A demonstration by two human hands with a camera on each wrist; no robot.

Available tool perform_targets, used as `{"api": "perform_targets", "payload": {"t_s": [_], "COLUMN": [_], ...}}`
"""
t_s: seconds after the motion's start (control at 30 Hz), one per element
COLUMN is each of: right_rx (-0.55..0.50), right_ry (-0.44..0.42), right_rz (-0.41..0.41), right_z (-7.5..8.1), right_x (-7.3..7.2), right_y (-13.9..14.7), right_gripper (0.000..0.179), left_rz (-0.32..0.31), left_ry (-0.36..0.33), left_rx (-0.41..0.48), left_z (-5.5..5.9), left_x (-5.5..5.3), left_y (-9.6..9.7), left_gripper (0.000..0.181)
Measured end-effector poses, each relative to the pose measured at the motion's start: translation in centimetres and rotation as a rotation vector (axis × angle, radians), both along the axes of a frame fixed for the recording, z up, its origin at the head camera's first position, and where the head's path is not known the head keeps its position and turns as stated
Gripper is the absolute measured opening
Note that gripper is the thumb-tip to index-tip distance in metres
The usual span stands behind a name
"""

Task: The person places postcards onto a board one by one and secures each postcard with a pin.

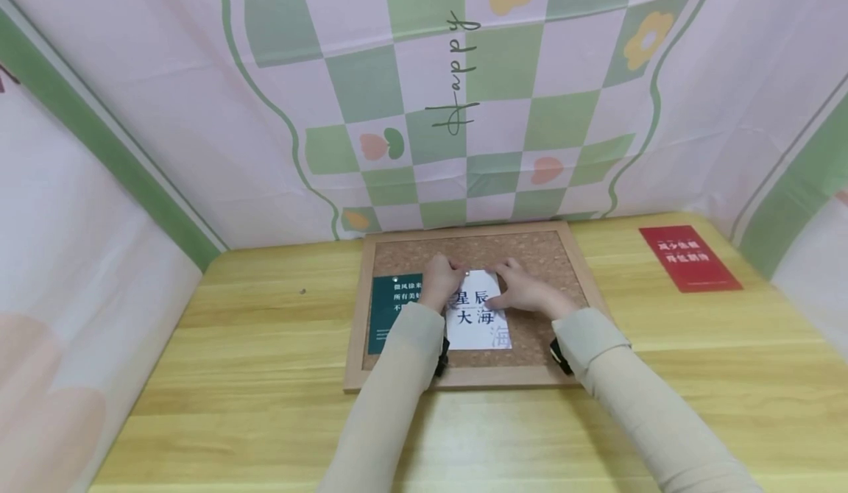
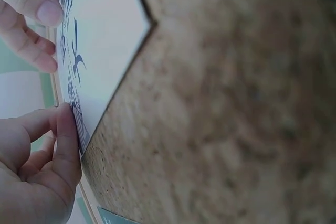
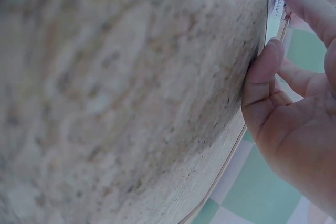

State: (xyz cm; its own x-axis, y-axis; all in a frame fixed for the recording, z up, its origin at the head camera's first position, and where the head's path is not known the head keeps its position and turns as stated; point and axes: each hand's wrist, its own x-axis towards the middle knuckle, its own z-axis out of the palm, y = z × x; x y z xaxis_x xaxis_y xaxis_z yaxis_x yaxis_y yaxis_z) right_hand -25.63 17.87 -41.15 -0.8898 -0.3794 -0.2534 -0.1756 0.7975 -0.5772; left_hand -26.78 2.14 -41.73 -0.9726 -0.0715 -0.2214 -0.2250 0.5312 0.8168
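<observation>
A white card (image 1: 473,331) with dark characters lies on the framed cork board (image 1: 530,346). My left hand (image 1: 442,281) is at the card's upper left, its thumb and a finger brought together beside a small shiny pushpin (image 1: 467,274) at the top edge. In the left wrist view these fingertips pinch right at the card's surface; they mostly hide what is between them. My right hand (image 1: 526,291) rests at the card's right side, thumb on the card and the other fingers spread toward its upper corner. A dark green card (image 1: 384,324) on the left bears a pushpin (image 1: 395,279) at its top.
On the wooden table (image 1: 265,375), a red card (image 1: 690,257) lies to the right of the board. A tiny metallic pin (image 1: 302,291) lies to the left. A patterned cloth (image 1: 497,132) hangs behind the board, with more cloth at both sides.
</observation>
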Motion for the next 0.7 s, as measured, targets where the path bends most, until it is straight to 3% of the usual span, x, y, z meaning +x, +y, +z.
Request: {"api": "perform_targets", "payload": {"t_s": [0.7], "right_rx": [-0.014], "right_ry": [0.001], "right_rz": [0.006], "right_z": [-0.07], "right_x": [-0.09], "right_y": [0.07], "right_gripper": [0.075], "left_rz": [-0.054], "left_ry": [-0.112], "left_rx": [-0.006], "left_z": [-0.18], "left_x": [-0.86], "left_y": [-0.59], "left_gripper": [0.032]}}
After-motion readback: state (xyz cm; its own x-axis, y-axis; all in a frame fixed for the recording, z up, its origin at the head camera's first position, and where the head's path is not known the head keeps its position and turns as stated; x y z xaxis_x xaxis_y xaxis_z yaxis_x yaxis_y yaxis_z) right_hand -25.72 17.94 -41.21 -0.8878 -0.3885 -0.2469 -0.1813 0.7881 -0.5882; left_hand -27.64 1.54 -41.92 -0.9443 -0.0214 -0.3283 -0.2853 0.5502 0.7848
